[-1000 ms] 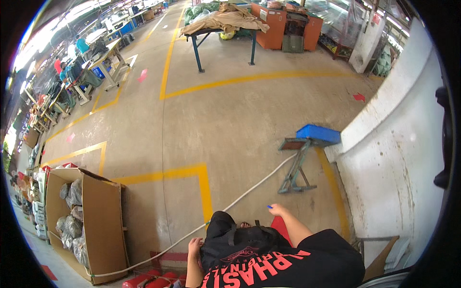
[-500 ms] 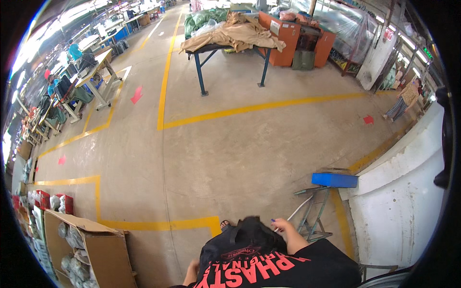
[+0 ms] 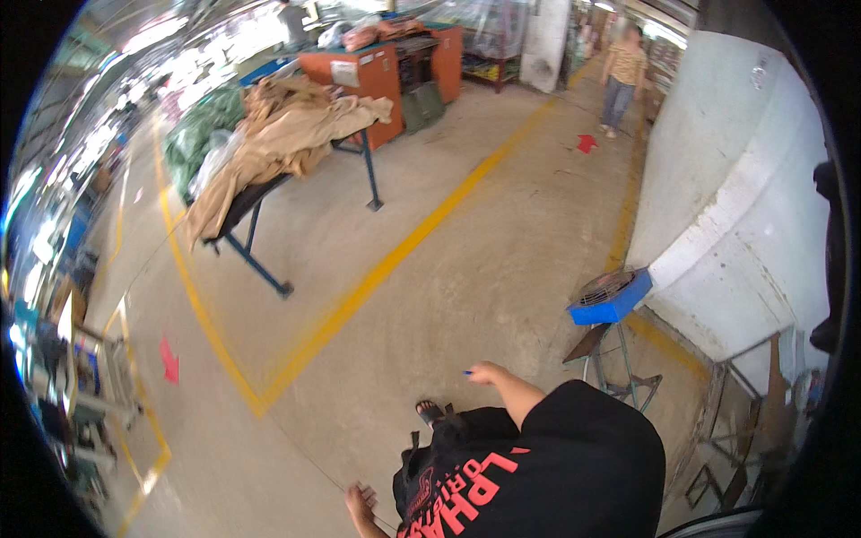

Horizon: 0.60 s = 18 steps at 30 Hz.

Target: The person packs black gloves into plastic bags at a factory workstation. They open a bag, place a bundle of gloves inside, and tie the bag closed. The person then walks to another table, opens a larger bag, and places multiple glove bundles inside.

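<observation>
The view has swung to the right since half a second ago: the cloth-laden table (image 3: 247, 199) now stands farther left, the cardboard box of wrapped bundles has left the frame, and the walking person in a patterned top (image 3: 624, 67) shows nearer the middle. The left hand, then mostly hidden, has come clear of the black shirt (image 3: 583, 448).

Much is hard to make out. The left side of the hall is smeared by motion, the dark lens rim cuts off the outer edges, and the shirt hides the right upper arm. Most of the left forearm falls below the lower edge. Only one sandalled foot (image 3: 429, 412) shows.

The small blue object (image 3: 467, 373) is at the fingertips of the right hand (image 3: 487, 372), on their left side, above the concrete floor (image 3: 430, 332). Just a short, bright blue end juts out; the rest is covered by the fingers, so its kind cannot be told.

The right forearm reaches forward and leftward from the sleeve, with the fingers curled round the blue object. The left hand (image 3: 360, 499) hangs low beside the shirt, its fingers loosely bent and slightly apart, with nothing seen in them. Well to the right of both hands, a blue bin (image 3: 613, 310) with a round wire grille (image 3: 604, 288) sits on a metal stand (image 3: 623, 363) near the white wall (image 3: 726, 206).
</observation>
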Motion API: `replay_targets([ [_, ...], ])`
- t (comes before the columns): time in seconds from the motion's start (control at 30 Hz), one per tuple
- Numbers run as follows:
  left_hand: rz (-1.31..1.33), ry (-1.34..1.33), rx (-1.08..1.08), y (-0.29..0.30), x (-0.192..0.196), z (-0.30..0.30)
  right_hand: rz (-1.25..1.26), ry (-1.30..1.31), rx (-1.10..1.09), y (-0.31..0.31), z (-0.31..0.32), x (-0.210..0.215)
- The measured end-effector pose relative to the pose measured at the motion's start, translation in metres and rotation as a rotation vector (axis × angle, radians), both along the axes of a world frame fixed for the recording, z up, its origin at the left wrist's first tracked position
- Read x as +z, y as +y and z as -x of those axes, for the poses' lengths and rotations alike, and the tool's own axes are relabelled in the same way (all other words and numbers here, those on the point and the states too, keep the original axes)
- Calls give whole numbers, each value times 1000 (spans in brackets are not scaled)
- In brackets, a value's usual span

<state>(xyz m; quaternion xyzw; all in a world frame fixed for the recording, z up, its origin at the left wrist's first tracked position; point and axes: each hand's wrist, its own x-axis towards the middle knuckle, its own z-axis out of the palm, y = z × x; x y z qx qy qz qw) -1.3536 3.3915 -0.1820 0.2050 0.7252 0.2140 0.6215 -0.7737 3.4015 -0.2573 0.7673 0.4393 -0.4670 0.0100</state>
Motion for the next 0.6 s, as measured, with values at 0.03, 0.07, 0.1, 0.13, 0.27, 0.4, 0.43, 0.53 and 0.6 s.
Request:
replay_targets([
  [0.03, 45, -94, 57, 9, -3, 7, -179, -109, 131, 55, 19, 11],
  [0.07, 49, -174, 36, 21, -7, 13, -182, -77, 165, 112, 36, 22],
  [0.1, 111, -163, 21, 40, -15, 16, -199, -57, 168, 162, 59, 31],
  [0.13, 179, -136, 5, 58, -22, 15, -201, -43, 175, 210, 82, 39],
  [0.27, 275, -99, -46, 167, -37, 38, -284, 51, 277, 362, 175, 49],
  [0.4, 281, -93, -30, 291, -38, 99, 122, 80, 592, 477, 265, 32],
  [0.43, 282, -88, -13, 321, -36, 118, 270, 59, 745, 502, 287, 30],
  [0.53, 283, -87, 59, 406, -28, 188, 344, 79, 654, 565, 339, 37],
  [0.6, 233, -111, 117, 469, -19, 246, 213, 20, 422, 623, 376, 45],
])
